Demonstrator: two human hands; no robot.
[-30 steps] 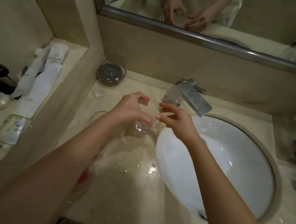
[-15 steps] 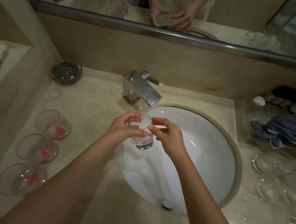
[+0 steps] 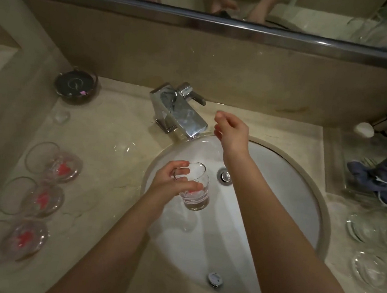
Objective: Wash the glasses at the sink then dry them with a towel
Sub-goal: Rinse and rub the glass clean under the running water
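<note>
1. Fingers (image 3: 182, 170) of the left hand (image 3: 168, 185) curl round a clear glass (image 3: 194, 189), gripping it upright over the left part of the white sink (image 3: 291, 179), centre of the frame; the right hand (image 3: 233, 132), upper centre, holds nothing, fingers loosely bent just right of the faucet (image 3: 179, 110)
2. Far left: three glasses with red marks (image 3: 41, 199) lie on their sides in a column on the beige counter (image 3: 107, 152)
3. Upper left: a dark round dish (image 3: 75, 86)
4. Right edge: more clear glasses (image 3: 371, 248) on the counter, and above them a blue-grey cloth (image 3: 383, 176)
</note>
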